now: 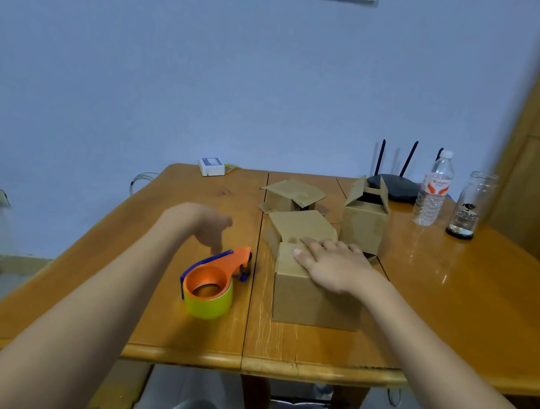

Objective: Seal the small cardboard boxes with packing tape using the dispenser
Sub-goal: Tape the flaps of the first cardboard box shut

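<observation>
No tape seen on any box; sealing judged not begun. Right hand (333, 264) lies flat, fingers spread, pressing the flaps of the nearest box (315, 292); left hand (205, 226), fingers loosely curled, hovers above the dispenser (214, 279) (unheld, on the table (451, 331)); two boxes behind stand open.

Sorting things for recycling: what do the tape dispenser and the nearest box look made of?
Tape dispenser: likely plastic, going by its smooth orange and blue moulded surfaces. Nearest box: cardboard, matte brown with creased flaps, probably corrugated.
</observation>
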`<move>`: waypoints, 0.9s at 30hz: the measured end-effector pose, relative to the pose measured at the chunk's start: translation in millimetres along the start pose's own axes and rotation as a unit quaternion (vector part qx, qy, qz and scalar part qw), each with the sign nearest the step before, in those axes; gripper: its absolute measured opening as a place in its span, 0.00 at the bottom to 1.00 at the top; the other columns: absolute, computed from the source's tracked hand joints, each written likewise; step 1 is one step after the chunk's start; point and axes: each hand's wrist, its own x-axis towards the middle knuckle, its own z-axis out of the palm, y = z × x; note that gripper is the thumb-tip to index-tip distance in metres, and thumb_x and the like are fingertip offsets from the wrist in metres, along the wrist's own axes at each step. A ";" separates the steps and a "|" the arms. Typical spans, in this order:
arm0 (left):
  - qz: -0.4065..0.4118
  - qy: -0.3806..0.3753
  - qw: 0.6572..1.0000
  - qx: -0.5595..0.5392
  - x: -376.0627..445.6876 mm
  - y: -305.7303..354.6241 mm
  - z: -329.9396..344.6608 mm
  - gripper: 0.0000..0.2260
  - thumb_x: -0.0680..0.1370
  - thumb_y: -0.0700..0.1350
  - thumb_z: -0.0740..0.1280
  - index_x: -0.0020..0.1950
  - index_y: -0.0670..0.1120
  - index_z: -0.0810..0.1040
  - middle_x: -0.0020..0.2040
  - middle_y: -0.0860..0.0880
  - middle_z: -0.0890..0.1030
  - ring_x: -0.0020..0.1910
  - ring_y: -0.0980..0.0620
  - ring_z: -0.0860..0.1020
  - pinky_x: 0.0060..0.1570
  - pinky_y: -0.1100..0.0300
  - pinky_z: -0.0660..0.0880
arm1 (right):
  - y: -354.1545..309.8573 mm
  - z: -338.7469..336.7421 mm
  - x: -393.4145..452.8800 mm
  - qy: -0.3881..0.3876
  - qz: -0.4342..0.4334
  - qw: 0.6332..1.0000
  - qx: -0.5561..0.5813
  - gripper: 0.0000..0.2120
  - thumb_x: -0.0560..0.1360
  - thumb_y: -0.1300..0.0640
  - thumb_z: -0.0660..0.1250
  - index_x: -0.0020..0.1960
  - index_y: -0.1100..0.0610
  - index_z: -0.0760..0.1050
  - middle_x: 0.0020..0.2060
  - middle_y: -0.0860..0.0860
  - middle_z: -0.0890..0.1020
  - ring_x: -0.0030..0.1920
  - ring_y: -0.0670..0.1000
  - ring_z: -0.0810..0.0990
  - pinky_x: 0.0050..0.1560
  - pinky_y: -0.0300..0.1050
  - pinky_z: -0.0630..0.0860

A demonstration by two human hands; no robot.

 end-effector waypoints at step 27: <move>0.205 0.237 0.825 -0.471 -20.6 20.8 1.4 0.10 0.82 0.37 0.63 0.42 0.48 0.73 0.32 0.57 0.75 0.32 0.59 0.72 0.36 0.67 0.68 | -7.7 -1.2 -5.3 0.002 0.013 1.000 0.015 0.30 0.84 0.39 0.38 0.82 0.51 0.54 0.79 0.59 0.60 0.79 0.61 0.56 0.77 0.61 0.51</move>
